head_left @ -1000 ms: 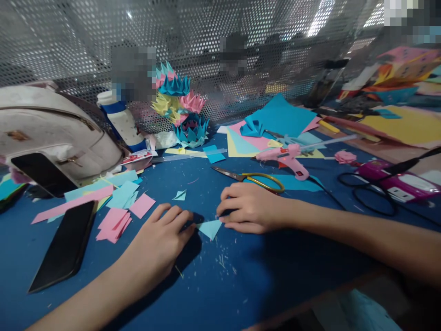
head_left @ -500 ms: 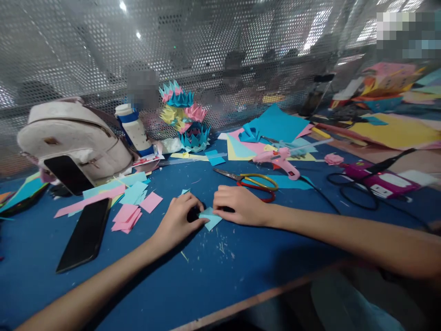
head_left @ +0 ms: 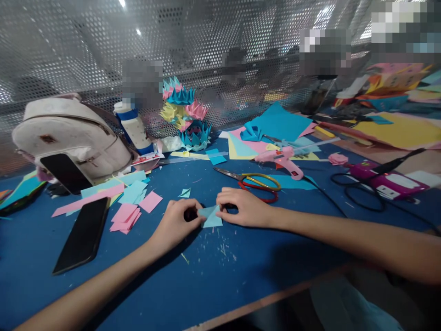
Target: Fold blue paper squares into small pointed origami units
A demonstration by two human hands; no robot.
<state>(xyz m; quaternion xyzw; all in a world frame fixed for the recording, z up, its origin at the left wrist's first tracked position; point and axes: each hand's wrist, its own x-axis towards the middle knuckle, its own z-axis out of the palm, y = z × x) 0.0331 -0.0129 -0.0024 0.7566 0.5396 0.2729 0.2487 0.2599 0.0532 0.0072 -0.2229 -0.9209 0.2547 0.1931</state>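
Note:
A small light-blue square of paper (head_left: 212, 218), with crease lines across it, is held just above the blue table between my two hands. My left hand (head_left: 179, 218) pinches its left edge between thumb and fingers. At the opposite edge, my right hand (head_left: 237, 208) grips the upper right corner, fingers curled. Behind my left hand lies a small folded light-blue paper piece (head_left: 185, 192). Scissors (head_left: 248, 180) with yellow and red handles rest just beyond my right hand. Pink paper squares (head_left: 126, 218) and light-blue squares (head_left: 133, 191) are piled to the left.
A phone (head_left: 82, 234) lies at left, another (head_left: 65, 172) leans on a white backpack (head_left: 65, 133). Behind are a bottle (head_left: 134, 128) and paper lotus flowers (head_left: 186, 112). A pink glue gun (head_left: 280, 161), its cord, and a purple device (head_left: 387, 181) are at right.
The light-blue paper has turned so its lower edge lies nearly level. My left hand has shifted slightly down and left, uncovering the folded piece behind it.

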